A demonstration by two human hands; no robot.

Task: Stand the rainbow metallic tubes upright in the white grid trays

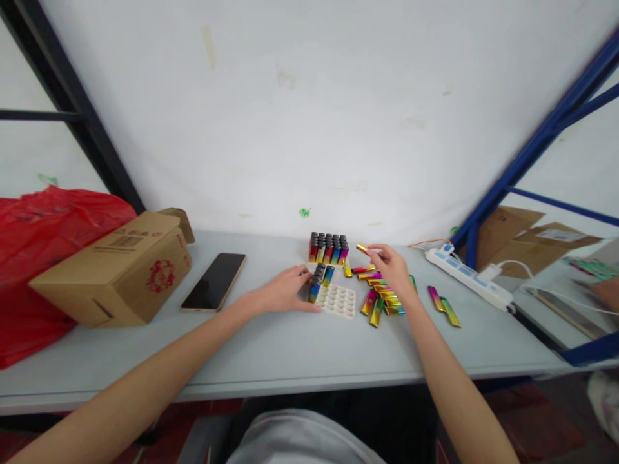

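My right hand (388, 263) pinches a shiny gold lighter (362, 247) above the loose pile. Fingers apart, my left hand (290, 290) rests at the left side of a white tray (338, 301) with round hollows. Several upright lighters (317, 283) with black tops stand along the tray's left part, beside my left fingertips. Behind it, a full block of upright multicoloured lighters (329, 250) stands close to the wall. Loose metallic lighters (382, 293) lie heaped right of the tray, under my right hand and forearm.
A black phone (214, 281) lies left of my left hand. Farther left are a cardboard box (120, 267) and a red plastic bag (43, 238). Two lighters (443, 306) lie apart on the right, near a white power strip (469, 277) with cables.
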